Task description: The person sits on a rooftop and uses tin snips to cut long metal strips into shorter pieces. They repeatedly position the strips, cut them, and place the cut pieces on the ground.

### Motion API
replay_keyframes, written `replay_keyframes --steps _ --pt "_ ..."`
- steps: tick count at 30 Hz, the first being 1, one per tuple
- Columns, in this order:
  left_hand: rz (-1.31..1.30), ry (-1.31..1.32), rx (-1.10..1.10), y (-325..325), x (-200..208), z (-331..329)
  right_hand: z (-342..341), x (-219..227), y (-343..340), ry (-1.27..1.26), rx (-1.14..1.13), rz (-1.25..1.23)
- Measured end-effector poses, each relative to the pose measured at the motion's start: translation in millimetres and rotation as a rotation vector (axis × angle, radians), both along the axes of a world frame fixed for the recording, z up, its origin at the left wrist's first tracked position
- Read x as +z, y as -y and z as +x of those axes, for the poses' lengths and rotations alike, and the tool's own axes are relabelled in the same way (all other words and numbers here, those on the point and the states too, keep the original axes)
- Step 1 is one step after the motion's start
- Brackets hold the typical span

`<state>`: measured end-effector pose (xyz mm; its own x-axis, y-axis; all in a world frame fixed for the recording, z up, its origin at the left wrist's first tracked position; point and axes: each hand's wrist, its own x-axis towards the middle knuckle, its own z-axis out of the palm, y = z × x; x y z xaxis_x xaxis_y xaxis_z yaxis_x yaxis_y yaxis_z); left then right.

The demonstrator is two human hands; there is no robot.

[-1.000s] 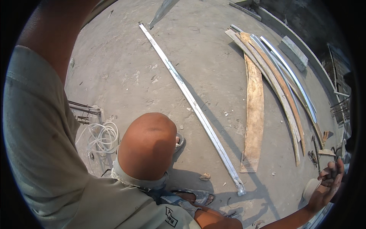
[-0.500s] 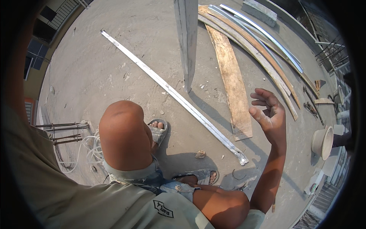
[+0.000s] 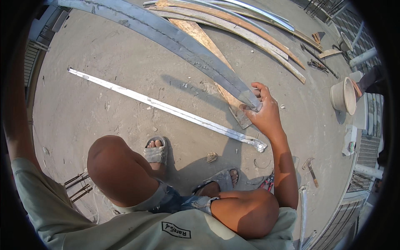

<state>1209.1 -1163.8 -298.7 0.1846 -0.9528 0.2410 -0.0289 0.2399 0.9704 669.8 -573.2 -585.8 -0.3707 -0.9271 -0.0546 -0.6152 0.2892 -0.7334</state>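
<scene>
A long grey metal profile [image 3: 179, 43] slants from the upper left down to my right hand [image 3: 264, 110]. Thumb and fingers of that hand close around its lower right end, above the ground. My left arm [image 3: 18, 121] reaches up along the left rim of the view, and its hand is out of sight. Below the raised profile, a second, whitish metal profile [image 3: 166, 107] lies on the concrete, its right end crumpled. A wide wooden plank [image 3: 200, 35] lies partly hidden behind the raised piece.
Boards and metal strips [image 3: 237, 27] lie stacked at the far side. At right, another person's hand [image 3: 357, 89] is beside a pale bucket [image 3: 343, 96]. A hammer [image 3: 310, 171] and red-handled pliers [image 3: 268, 182] lie near my right arm. Rebar [image 3: 78, 185] sticks out at left.
The grey profile, upright before, now slopes down toward the right. My right hand, empty before, has come to its lower end and closed on it. The view has shifted.
</scene>
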Motion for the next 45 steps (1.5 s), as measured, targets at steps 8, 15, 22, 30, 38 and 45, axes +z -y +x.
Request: replay_keyframes --steps 8,15,22,30,38,45 --pt "0.511 -0.184 0.027 -4.1 -251.2 54.3 -34.8 -30.7 -21.5 -0.33 0.043 0.108" --pt "0.911 -0.072 0.054 -94.0 -444.0 22.5 -67.5 -52.1 -30.6 -0.466 0.125 0.366" --pt "0.89 0.16 0.238 -106.5 -501.6 25.2 -64.0 -84.2 -13.3 -0.401 0.175 0.562" --pt "0.256 1.068 -0.275 -104.9 -397.8 -60.0 -73.4 -135.8 -13.2 -0.445 0.132 0.478" --pt "-0.111 1.349 -0.794 -180.1 -343.3 -254.5 -133.3 -108.7 -130.3 -0.318 -0.289 0.45" --pt "-0.343 1.409 -1.421 -298.2 -371.5 -364.4 -68.2 -138.6 -347.5 -0.247 -0.628 0.781"
